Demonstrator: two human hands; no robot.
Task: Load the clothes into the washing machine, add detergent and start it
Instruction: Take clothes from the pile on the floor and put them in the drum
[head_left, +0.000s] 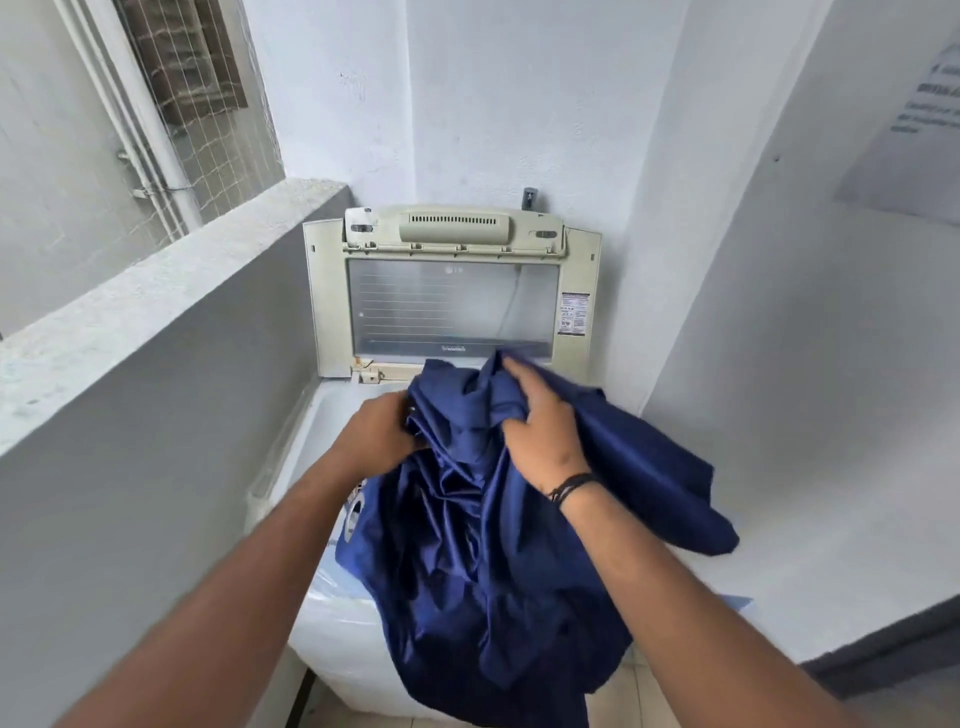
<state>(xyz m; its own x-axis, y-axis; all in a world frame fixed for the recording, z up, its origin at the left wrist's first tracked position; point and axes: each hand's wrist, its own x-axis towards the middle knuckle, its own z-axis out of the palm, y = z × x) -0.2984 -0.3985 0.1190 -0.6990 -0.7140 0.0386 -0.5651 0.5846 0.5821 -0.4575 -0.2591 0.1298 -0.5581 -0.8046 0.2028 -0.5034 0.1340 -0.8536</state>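
A white top-loading washing machine stands in the corner with its lid raised upright against the back wall. A large dark blue garment is bunched over the machine's open top and hangs down past its front. My left hand grips the cloth's left edge. My right hand holds a gathered fold near the top of the bundle, fingers curled into it. The drum opening is hidden under the cloth. No detergent is in view.
A grey half-wall with a stone ledge runs close along the machine's left side. White walls close in behind and on the right, where a paper notice hangs. A water tap sits on the wall above the lid.
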